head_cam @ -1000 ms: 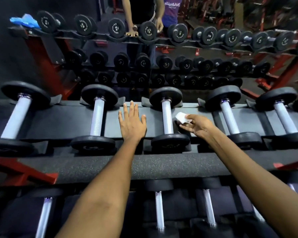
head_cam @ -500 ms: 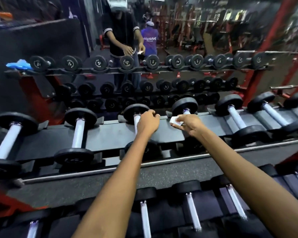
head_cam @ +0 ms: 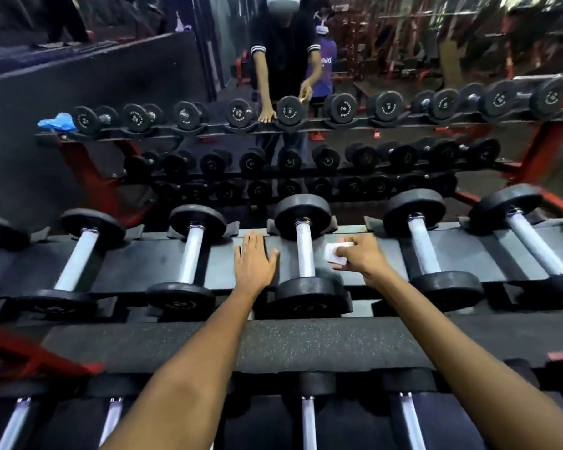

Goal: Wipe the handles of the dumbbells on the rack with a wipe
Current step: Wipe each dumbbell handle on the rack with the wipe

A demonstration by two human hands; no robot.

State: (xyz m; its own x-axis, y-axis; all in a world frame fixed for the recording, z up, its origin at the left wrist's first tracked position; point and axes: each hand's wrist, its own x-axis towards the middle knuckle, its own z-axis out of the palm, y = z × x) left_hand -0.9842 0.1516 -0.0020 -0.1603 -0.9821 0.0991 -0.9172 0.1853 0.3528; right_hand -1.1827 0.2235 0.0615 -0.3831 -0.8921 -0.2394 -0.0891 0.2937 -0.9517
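Note:
A row of black dumbbells with silver handles lies across the top shelf of the rack (head_cam: 381, 251). My left hand (head_cam: 253, 261) rests flat, fingers straight, on the shelf just left of the middle dumbbell's handle (head_cam: 305, 251). My right hand (head_cam: 361, 256) pinches a small folded white wipe (head_cam: 335, 253) just right of that handle, apart from it. Neighbouring handles stand at the left (head_cam: 190, 254) and at the right (head_cam: 423, 248).
A lower shelf of dumbbells (head_cam: 307, 420) runs under my forearms behind a speckled black ledge (head_cam: 306, 345). A wall mirror behind the rack shows the racks, a person and a blue cloth (head_cam: 57, 122). Red frame parts (head_cam: 20, 358) stick out at the lower left.
My left hand has let go of a dumbbell handle and now lies flat on the shelf. The view has tilted down and shifted; the right hand still holds the wipe beside the handle.

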